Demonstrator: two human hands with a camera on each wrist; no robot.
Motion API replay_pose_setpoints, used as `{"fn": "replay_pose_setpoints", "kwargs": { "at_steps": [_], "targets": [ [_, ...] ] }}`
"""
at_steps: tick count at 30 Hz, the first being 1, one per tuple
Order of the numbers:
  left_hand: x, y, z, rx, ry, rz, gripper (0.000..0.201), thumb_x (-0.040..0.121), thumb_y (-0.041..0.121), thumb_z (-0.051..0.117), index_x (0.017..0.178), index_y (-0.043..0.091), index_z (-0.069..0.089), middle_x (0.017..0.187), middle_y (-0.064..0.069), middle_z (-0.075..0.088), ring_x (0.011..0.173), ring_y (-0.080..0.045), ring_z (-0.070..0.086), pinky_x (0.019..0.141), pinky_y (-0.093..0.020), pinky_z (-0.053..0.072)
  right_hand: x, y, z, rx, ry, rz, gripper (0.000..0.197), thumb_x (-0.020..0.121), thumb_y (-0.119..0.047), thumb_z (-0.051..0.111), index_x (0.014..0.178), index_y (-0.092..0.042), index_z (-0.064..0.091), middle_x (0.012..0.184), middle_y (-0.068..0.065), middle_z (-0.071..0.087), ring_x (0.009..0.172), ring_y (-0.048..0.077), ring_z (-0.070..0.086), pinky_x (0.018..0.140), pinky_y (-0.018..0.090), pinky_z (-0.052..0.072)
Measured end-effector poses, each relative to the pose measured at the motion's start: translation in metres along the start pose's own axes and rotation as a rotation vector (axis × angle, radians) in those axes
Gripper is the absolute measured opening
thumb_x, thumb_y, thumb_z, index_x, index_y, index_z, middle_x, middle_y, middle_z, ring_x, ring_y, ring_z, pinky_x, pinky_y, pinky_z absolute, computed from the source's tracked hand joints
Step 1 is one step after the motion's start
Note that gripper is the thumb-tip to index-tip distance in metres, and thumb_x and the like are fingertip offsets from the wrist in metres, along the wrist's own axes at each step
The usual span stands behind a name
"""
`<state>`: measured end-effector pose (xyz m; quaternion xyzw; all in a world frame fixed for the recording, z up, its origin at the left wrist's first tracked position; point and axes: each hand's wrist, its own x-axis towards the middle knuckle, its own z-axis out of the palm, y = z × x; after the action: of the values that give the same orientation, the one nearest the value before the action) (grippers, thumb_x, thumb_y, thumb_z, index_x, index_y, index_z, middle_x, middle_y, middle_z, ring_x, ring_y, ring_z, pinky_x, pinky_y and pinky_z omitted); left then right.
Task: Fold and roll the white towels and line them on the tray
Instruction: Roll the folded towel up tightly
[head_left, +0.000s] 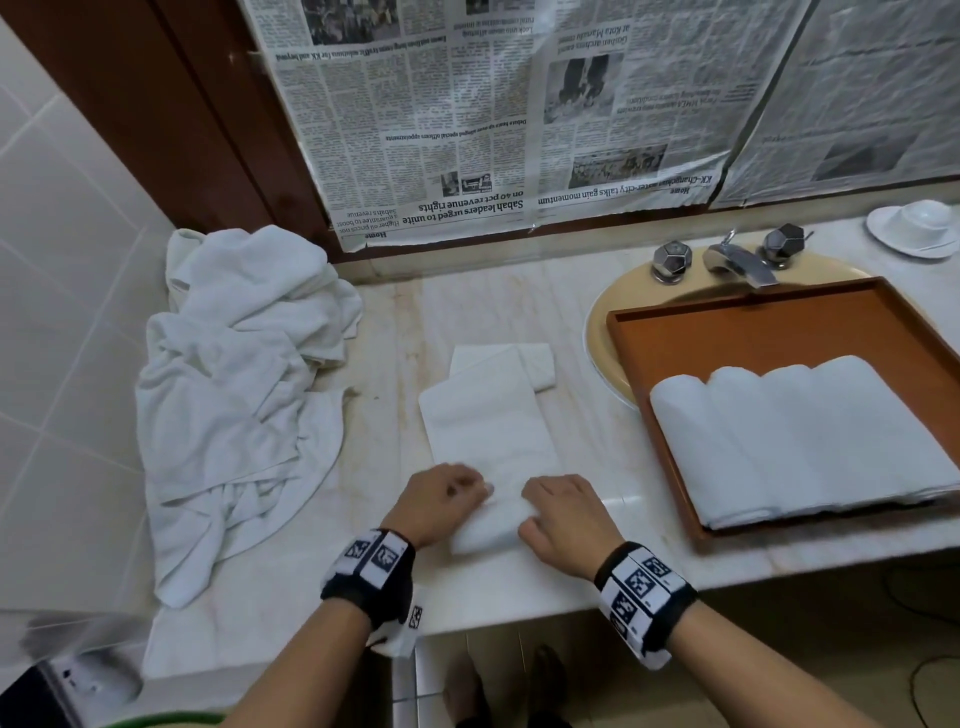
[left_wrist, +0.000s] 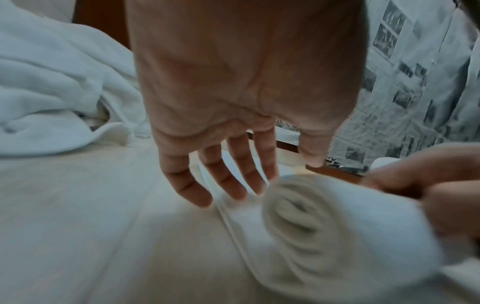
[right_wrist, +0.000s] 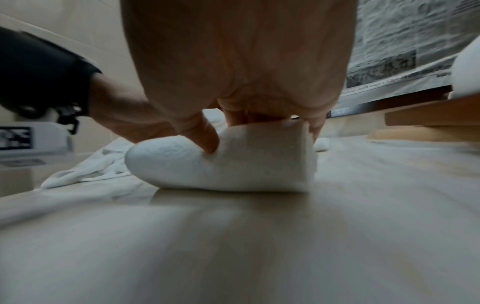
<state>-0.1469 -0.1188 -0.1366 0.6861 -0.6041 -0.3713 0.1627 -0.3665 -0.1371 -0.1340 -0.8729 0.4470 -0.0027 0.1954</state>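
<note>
The folded white towel lies on the marble counter, its near end rolled under both grips: right hand curled around the roll, left hand with fingers nearly straight beside it. Four terry rolls line the rectangular wooden tray; a crumpled towel pile lies left.

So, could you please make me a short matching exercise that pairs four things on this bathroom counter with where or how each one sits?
Things:
1. rolled towels
2. half-rolled towel
3. towel heap
4. white cup

Places or states:
A. crumpled at the counter's left end
B. lined up on the brown tray
C. on a saucer beyond the taps
D. under both hands, far end flat

Pairs: 1-B, 2-D, 3-A, 4-C
</note>
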Motion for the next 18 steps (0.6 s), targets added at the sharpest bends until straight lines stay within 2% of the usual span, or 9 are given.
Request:
{"fn": "replay_pose_setpoints", "kwargs": {
  "at_steps": [1,3,5,7,9,12,13,15,18],
  "targets": [
    [0.014,-0.001,-0.007,0.023,0.065,0.007,0.043,0.091,0.054,0.060,0.124,0.026,0.064,0.121,0.003,0.064,0.109,-0.015,0.060,0.098,-0.031,0.046,-0.001,0.001,0.000,0.024,0.000,0.007,0.058,0.079,-0.044,0.023,0.113,-0.016,0.060,0.111,-0.002,0.063,0.102,0.018,0.056,0.104,0.037,0.035],
    [0.045,-0.002,-0.020,0.123,0.164,0.036,0.061,0.091,0.058,0.051,0.140,0.022,0.050,0.139,-0.004,0.053,0.124,-0.023,0.051,0.105,-0.038,0.041,-0.001,0.003,-0.001,0.055,0.005,0.010,0.061,0.079,-0.045,0.022,0.115,-0.016,0.061,0.112,-0.003,0.064,0.102,0.018,0.057,0.106,0.033,0.033],
    [0.077,0.003,-0.031,0.228,0.178,0.017,0.064,0.094,0.057,0.046,0.148,0.024,0.038,0.153,-0.002,0.038,0.138,-0.027,0.037,0.109,-0.048,0.036,-0.001,0.004,0.001,0.076,0.001,0.009,0.064,0.078,-0.046,0.021,0.117,-0.016,0.061,0.113,-0.002,0.064,0.103,0.019,0.057,0.106,0.031,0.032],
    [0.109,0.008,-0.040,0.299,0.163,-0.018,0.062,0.098,0.052,0.047,0.152,0.026,0.032,0.161,0.003,0.026,0.146,-0.023,0.025,0.113,-0.050,0.030,0.001,0.006,0.003,0.079,0.002,0.004,0.061,0.080,-0.047,0.023,0.117,-0.017,0.061,0.113,-0.003,0.064,0.102,0.019,0.056,0.105,0.031,0.033],
    [0.135,0.014,-0.046,0.340,0.125,-0.054,0.064,0.098,0.053,0.044,0.154,0.027,0.028,0.163,0.006,0.021,0.148,-0.019,0.020,0.115,-0.050,0.023,0.003,0.009,0.005,0.089,0.016,0.007,0.052,0.083,-0.045,0.030,0.114,-0.018,0.062,0.109,-0.004,0.064,0.099,0.019,0.056,0.101,0.030,0.037],
    [0.161,0.015,-0.044,0.411,0.024,-0.047,0.063,0.098,0.057,0.039,0.153,0.026,0.030,0.161,0.007,0.028,0.146,-0.015,0.028,0.114,-0.047,0.020,0.004,0.013,0.007,0.123,0.075,-0.006,0.038,0.083,-0.041,0.041,0.104,-0.019,0.064,0.098,-0.004,0.065,0.090,0.019,0.056,0.091,0.031,0.043],
    [0.165,0.015,-0.042,0.446,0.000,-0.033,0.064,0.099,0.059,0.036,0.154,0.026,0.030,0.162,0.009,0.025,0.146,-0.013,0.026,0.115,-0.048,0.017,0.004,0.013,0.006,0.131,0.086,-0.009,0.035,0.083,-0.041,0.043,0.102,-0.020,0.064,0.096,-0.005,0.064,0.087,0.019,0.055,0.088,0.031,0.044],
    [0.170,0.011,-0.039,0.488,-0.023,-0.014,0.065,0.100,0.061,0.027,0.156,0.029,0.024,0.164,0.013,0.016,0.150,-0.011,0.017,0.118,-0.052,0.011,0.005,0.015,0.007,0.147,0.108,-0.006,0.031,0.082,-0.040,0.047,0.099,-0.021,0.064,0.092,-0.006,0.063,0.084,0.017,0.055,0.084,0.030,0.045],
    [0.179,0.004,-0.043,0.479,-0.021,-0.024,0.060,0.102,0.060,0.014,0.157,0.035,0.018,0.164,0.018,0.009,0.152,-0.014,0.006,0.117,-0.059,0.003,0.004,0.016,0.009,0.202,0.126,0.001,0.025,0.080,-0.037,0.052,0.097,-0.022,0.064,0.090,-0.008,0.062,0.082,0.014,0.054,0.081,0.027,0.044]
  ]
}}
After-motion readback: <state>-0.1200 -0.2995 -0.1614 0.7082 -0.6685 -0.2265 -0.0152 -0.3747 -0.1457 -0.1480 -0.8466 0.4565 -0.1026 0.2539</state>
